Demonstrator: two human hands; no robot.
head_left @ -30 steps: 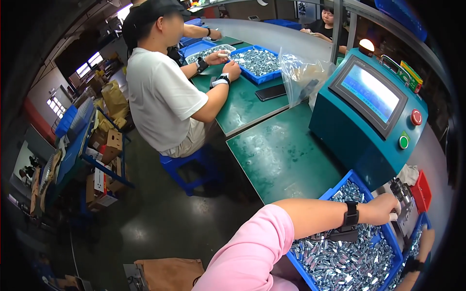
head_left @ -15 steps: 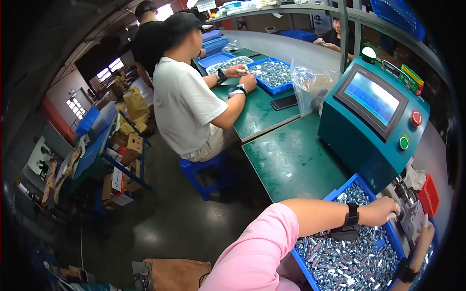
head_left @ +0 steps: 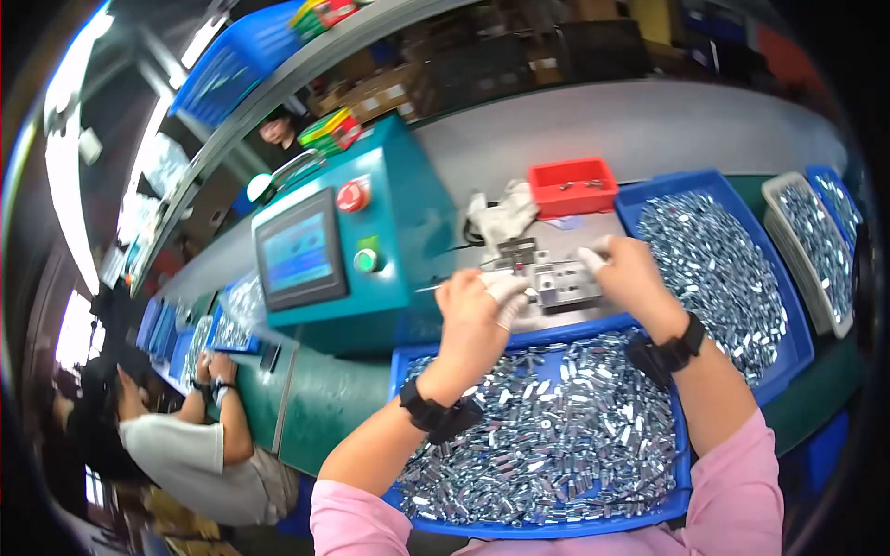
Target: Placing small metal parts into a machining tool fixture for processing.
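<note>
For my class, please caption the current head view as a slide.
Left hand and right hand flank a metal fixture beyond a blue tray of small metal parts.

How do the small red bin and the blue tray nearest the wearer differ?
Size: the red bin is small; the blue tray is far larger.
Contents: the red bin holds only a few small metal pieces; the blue tray is thickly spread with shiny metal parts.
Place: the red bin sits beyond the metal fixture; the blue tray lies on its near side.
Both are open-topped and roughly rectangular.
</note>
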